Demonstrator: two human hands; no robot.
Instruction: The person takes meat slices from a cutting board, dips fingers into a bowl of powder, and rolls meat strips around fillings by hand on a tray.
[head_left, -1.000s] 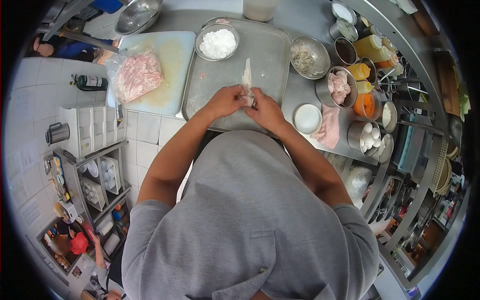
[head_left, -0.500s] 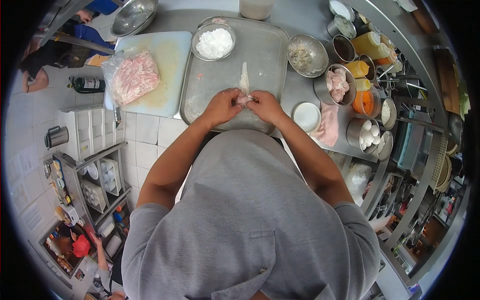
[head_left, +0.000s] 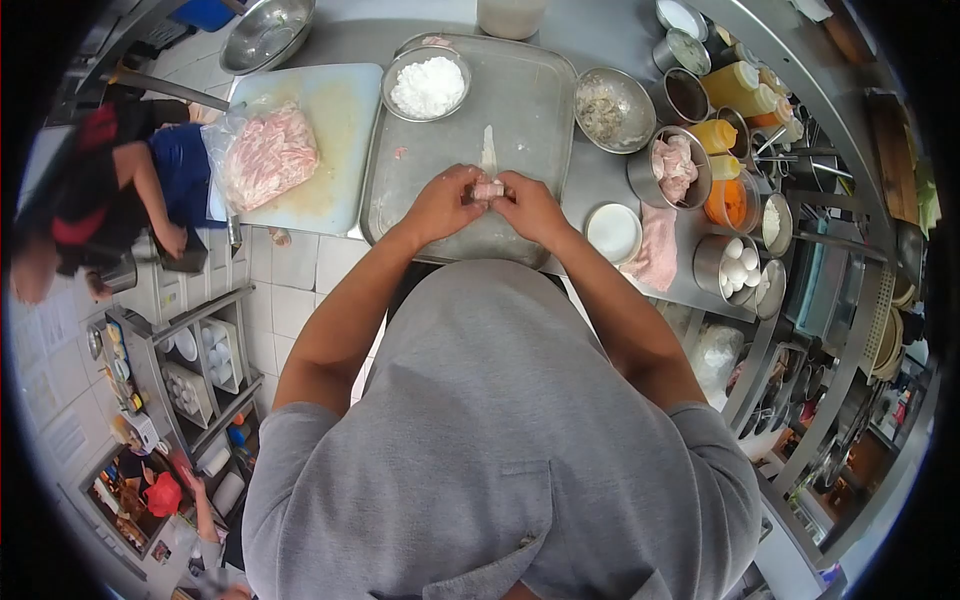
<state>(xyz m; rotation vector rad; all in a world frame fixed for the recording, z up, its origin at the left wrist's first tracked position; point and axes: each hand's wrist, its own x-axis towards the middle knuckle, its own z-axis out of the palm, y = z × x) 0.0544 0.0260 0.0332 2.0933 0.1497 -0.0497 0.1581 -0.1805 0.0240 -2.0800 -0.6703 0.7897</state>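
Over the grey metal tray (head_left: 535, 90), my left hand (head_left: 447, 206) and my right hand (head_left: 530, 207) both grip a small pink-and-white roll of meat (head_left: 488, 190) between thumbs and fingertips. A pale thin strip (head_left: 488, 150) extends away from the roll along the tray. Beyond my left hand, a metal bowl of white powder (head_left: 430, 87) rests on the tray. To the left, a plastic bag of sliced pale-pink meat (head_left: 270, 158) lies on a white cutting board (head_left: 345, 110).
Right of the tray are a bowl with greyish paste (head_left: 605, 112), a pot of pink meat (head_left: 676, 168), a white dish (head_left: 613, 234), a pink cloth (head_left: 656, 250), a pot of eggs (head_left: 740, 268) and squeeze bottles (head_left: 735, 88). A co-worker (head_left: 120, 190) stands close at left.
The roll between my fingers has turned and looks more compact, and the strip shows shorter. The co-worker has moved in nearer at the left, beside the cutting board.
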